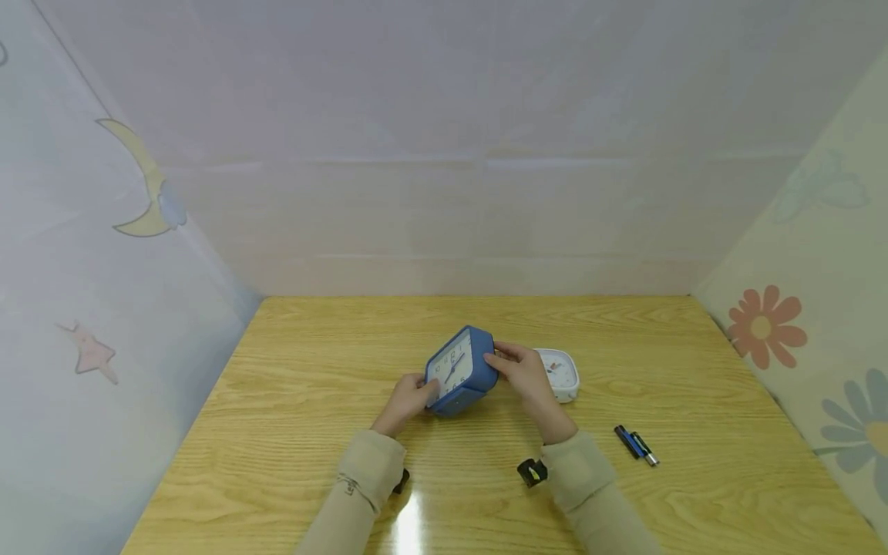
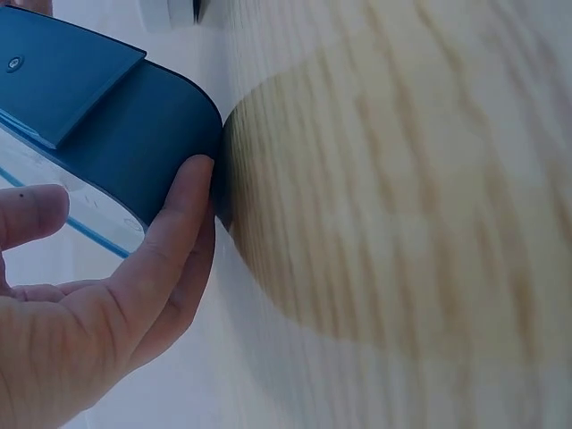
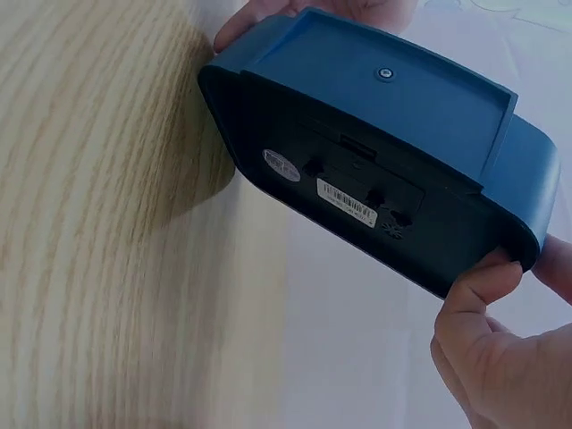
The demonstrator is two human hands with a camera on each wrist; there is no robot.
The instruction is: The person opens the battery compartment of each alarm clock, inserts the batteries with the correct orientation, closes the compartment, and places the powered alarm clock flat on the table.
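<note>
A blue alarm clock [image 1: 451, 371] with a white face is tilted up between both hands over the wooden table. The left hand [image 1: 405, 402] grips its lower left corner; in the left wrist view the fingers [image 2: 170, 223] lie along the blue side, the thumb over the face. At the upper right corner the right hand [image 1: 522, 375] pinches the casing. The right wrist view shows the clock's black back [image 3: 340, 192] with a barcode label, knobs and a battery cover. Partly hidden behind the right hand lies a white clock [image 1: 560, 375].
Two batteries [image 1: 636, 445] lie side by side on the right part of the wooden table [image 1: 298, 370]. Printed cloth walls [image 1: 444, 231] enclose the table at the back and both sides.
</note>
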